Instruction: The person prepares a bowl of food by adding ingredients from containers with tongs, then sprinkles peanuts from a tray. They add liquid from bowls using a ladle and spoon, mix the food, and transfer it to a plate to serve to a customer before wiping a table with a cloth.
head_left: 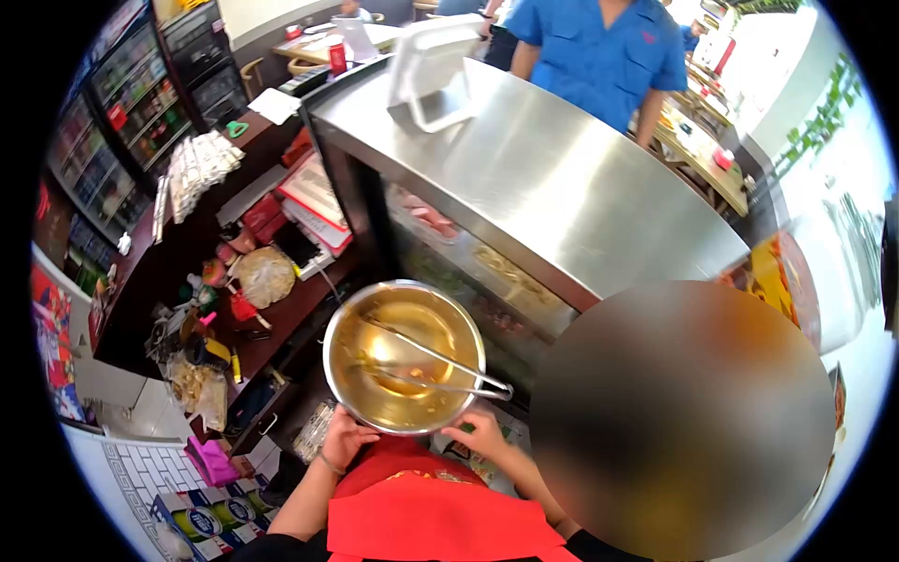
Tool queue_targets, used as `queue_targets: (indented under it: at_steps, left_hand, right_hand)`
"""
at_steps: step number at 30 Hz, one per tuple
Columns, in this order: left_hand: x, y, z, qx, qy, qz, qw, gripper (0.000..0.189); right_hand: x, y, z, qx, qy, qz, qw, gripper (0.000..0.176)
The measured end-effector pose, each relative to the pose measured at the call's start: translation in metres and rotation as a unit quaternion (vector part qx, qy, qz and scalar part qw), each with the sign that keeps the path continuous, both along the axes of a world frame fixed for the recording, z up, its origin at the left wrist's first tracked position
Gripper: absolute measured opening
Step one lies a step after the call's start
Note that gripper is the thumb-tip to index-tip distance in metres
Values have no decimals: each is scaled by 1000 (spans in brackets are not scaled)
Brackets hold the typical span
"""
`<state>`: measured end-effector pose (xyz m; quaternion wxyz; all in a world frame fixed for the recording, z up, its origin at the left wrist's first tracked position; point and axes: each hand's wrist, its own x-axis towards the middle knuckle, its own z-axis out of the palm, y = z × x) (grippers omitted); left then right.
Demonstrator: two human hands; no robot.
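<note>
A round metal bowl (pixel 342 323) is held in front of my red apron (pixel 431 515), tilted so its inside faces me. A little yellowish liquid and some small bits show at its bottom. Metal tongs (pixel 426 351) lie in the bowl, their joined end sticking out over the right rim. My left hand (pixel 346 437) grips the near left rim, fingers curled beneath it. At the near right, my right hand (pixel 479 433) holds the same rim, its fingers partly hidden under the bowl.
A steel-topped counter (pixel 562 159) with a glass display of food stands ahead, a white device (pixel 435 70) on top. Behind it stands a person in a blue shirt (pixel 599 56). A cluttered dark desk (pixel 131 309) is at left. A blurred patch hides the right side.
</note>
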<state>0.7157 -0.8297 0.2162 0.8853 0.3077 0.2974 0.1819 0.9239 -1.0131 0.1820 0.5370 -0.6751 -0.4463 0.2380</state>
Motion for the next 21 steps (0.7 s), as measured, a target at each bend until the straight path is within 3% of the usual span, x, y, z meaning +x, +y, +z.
queue_targets:
  at_steps: [1, 2, 3, 5, 8, 10, 11, 13, 18, 21]
  left_hand:
    - [-10, 14, 3, 34, -26, 14, 999, 49]
    - [-17, 25, 14, 52, -36, 47, 997, 52]
    - [-24, 40, 19, 70, -44, 80, 993, 54]
    - [-42, 61, 28, 93, -52, 106, 989, 61]
    - [-68, 77, 25, 110, -46, 200, 972, 63]
    - [-80, 80, 19, 100, -45, 230, 967, 62]
    - [-85, 80, 15, 91, -42, 250, 963, 61]
    - [-93, 75, 10, 82, -45, 266, 960, 61]
    - [-105, 52, -15, 17, -81, 324, 942, 55]
    - [-97, 42, -10, -2, -88, 343, 935, 54]
  right_hand:
    - [23, 28, 13, 72, -191, 90, 975, 19]
    - [40, 50, 30, 8, -257, 155, 954, 18]
    - [54, 79, 47, -117, -391, 181, 895, 17]
    - [82, 136, 57, -44, -556, 87, 825, 16]
    - [99, 210, 100, -31, -621, 60, 781, 26]
    - [104, 254, 108, -48, -709, -1, 703, 37]
    - [109, 270, 109, -46, -715, 3, 697, 37]
    - [118, 292, 97, -61, -797, 15, 600, 41]
    - [127, 307, 90, -72, -846, 104, 518, 35]
    - [129, 320, 75, -77, -872, 61, 480, 30]
